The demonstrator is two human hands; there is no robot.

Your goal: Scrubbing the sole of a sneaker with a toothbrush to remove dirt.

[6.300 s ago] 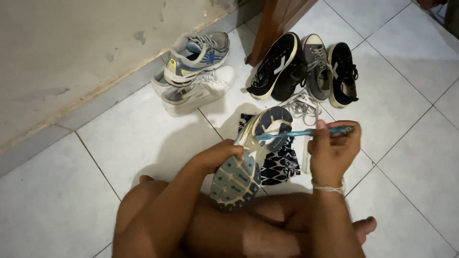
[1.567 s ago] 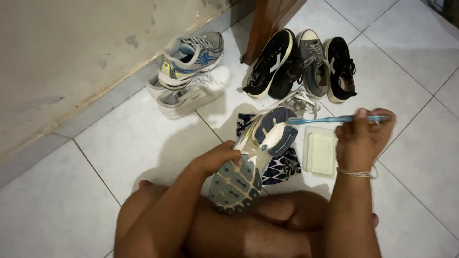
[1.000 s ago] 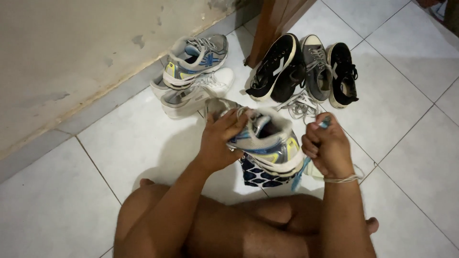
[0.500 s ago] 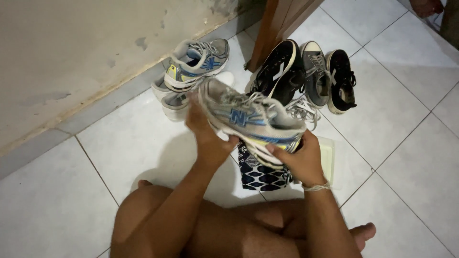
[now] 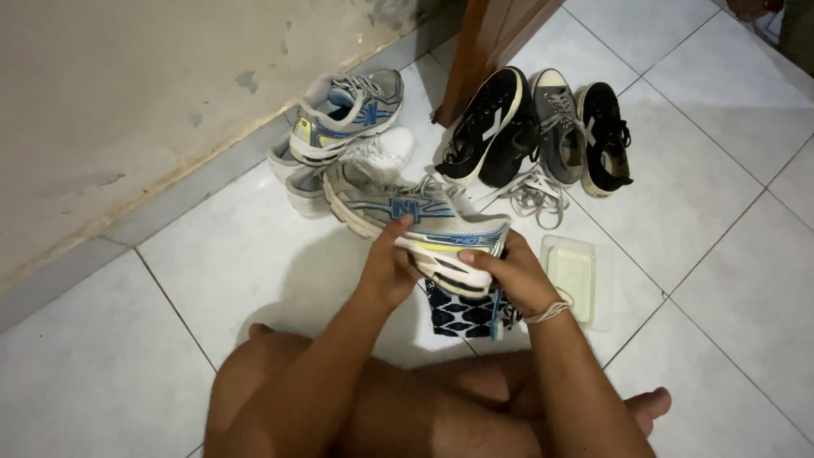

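Honestly, the grip here looks a bit busy. The left hand has its thumb over the top edge of the grey and blue running shoe and its fingers curled under the sole, so it's grasping the shoe near the heel end. The right hand is clamped on the heel end from the other side, and a blue toothbrush dangles down from that same hand, so those fingers are doing double duty. The shoe itself is held on its side, up off the floor, above the person's folded legs.

What could go wrong, I reckon: with brush and shoe pinched in one hand, the brush could slip out, or the shoe could tip forward since the toe end sticks out unsupported toward the other shoes.

Just under the hands lies a dark patterned cloth, partly hidden. Beside it to the right sits a clear soap dish with a pale bar in it, close enough that a dropped shoe or an elbow could knock it.

Further out, loose white laces sprawl on the tile floor. Beyond the toe are a white sneaker and the matching running shoe stacked against the wall, then a black sneaker, a grey sneaker and another black sneaker by a wooden furniture leg.
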